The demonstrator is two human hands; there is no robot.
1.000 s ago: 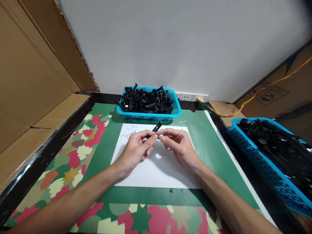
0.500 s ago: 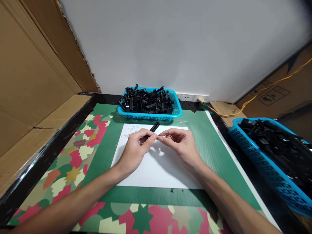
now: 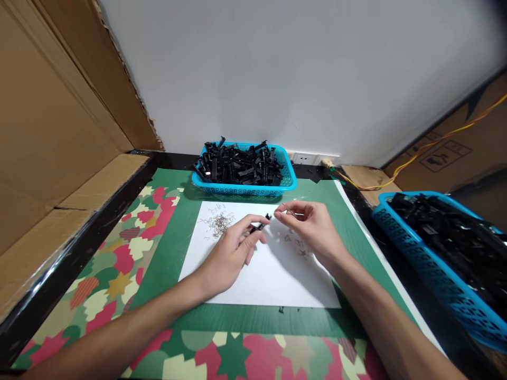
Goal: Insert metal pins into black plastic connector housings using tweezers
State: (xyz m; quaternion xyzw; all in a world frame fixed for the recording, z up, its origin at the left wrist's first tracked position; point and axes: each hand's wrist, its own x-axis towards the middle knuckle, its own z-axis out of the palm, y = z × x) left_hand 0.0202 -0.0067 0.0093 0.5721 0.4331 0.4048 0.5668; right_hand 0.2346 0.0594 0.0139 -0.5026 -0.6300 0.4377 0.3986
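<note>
My left hand [image 3: 232, 250] is closed around a small, narrow black plastic part [image 3: 259, 227], whose far end sticks out past the fingertips. To its right, my right hand [image 3: 312, 227] pinches a thin bent wire piece [image 3: 291, 212] between thumb and fingers; its exact shape is too small to make out. The two hands are a short way apart, above a white sheet [image 3: 253, 285]. A loose pile of small thin wire pieces [image 3: 219, 225] lies on the sheet's left side. A few more small wire bits [image 3: 303, 252] lie under my right hand.
A blue basket [image 3: 245, 189] heaped with black plastic parts stands against the wall. Another blue basket [image 3: 420, 248] of black parts is at the right. Cardboard [image 3: 59, 132] walls the left side. Yellow wires [image 3: 412, 158] run from a socket [image 3: 304, 158]. A green mat [image 3: 166, 232] covers the table.
My hands have moved apart, the right one to the right. My left hand has turned the black part and come slightly down and right, uncovering the wire pile.
</note>
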